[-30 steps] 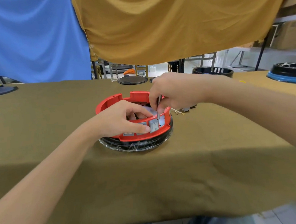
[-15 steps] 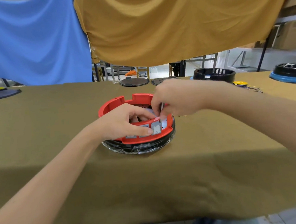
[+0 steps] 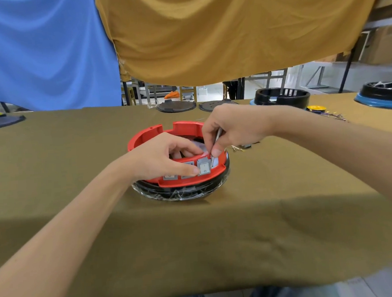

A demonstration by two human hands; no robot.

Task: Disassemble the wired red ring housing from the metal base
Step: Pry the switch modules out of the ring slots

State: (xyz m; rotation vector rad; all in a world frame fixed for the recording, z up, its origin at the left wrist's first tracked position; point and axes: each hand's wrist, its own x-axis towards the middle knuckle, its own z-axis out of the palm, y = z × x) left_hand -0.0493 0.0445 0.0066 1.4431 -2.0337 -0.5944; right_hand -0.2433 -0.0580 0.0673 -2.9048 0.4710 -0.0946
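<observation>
At frame centre, the red ring [image 3: 188, 180] sits on the base [image 3: 182, 192] on the bench [image 3: 197, 241]. The left hand [image 3: 161, 160] grips the near wall, thumb beside a grey switch [image 3: 203, 166]. The right hand [image 3: 230, 128] pinches a thin tool [image 3: 216, 141] just behind the switch. Lever gently, keeping the ring steady; avoid straining hidden wires.

Table [image 3: 79, 226] draped in olive-brown cloth

The black base [image 3: 182, 192] rests mid-table; at the far edge lie two dark discs [image 3: 176, 106], a black ring housing [image 3: 282, 97], a yellow spool [image 3: 316, 108] and a blue-rimmed base [image 3: 383, 98].
</observation>
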